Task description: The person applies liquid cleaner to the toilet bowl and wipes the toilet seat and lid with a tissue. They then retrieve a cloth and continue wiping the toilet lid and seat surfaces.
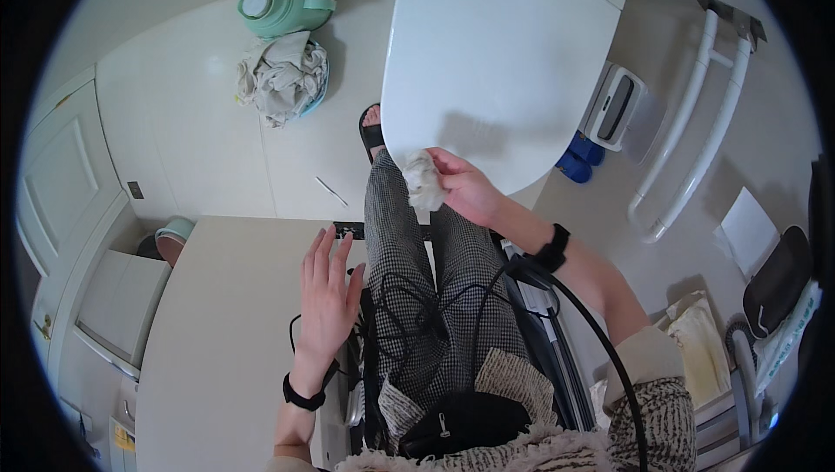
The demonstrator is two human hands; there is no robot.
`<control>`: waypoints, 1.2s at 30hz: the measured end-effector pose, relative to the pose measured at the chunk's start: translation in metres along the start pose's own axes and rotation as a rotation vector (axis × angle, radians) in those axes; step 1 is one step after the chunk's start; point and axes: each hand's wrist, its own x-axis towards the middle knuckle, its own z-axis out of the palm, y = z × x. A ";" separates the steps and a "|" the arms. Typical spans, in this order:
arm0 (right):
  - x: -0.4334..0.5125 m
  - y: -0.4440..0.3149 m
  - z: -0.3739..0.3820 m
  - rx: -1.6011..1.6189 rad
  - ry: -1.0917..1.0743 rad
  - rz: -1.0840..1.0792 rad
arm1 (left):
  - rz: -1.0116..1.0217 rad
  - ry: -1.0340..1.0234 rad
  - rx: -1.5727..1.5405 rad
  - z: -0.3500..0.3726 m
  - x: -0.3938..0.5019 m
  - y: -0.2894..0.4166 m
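My right hand (466, 186) pinches a crumpled wad of white tissue or cloth (424, 181) between thumb and fingers. The wad is at the rounded front edge of a closed white toilet lid (496, 54), above my checked trousers; whether it touches the lid I cannot tell. A soft shadow falls on the lid beside the hand. My left hand (329, 289) holds nothing. Its fingers are slightly apart, over the edge of a beige flat surface (228, 315) left of my legs. Both wrists wear black bands.
Left of the toilet stand a green thermos jug (287, 5) and a basin heaped with cloth (284, 77). A thin white stick (331, 191) lies on the floor. At right are blue slippers (579, 157), a lidded bin (613, 106) and a white grab rail (691, 126). Black cables (600, 322) cross my lap and right arm.
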 end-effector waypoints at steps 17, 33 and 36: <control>0.066 -0.117 -0.027 -1.033 0.581 -0.595 | 0.013 0.027 -0.103 0.015 -0.008 -0.012; 0.119 -0.077 -0.011 -1.046 1.284 -0.674 | -0.157 0.110 -0.261 0.011 -0.016 -0.069; 0.134 -0.078 -0.004 -0.862 1.368 -0.741 | -0.171 0.120 -0.286 0.014 -0.015 -0.072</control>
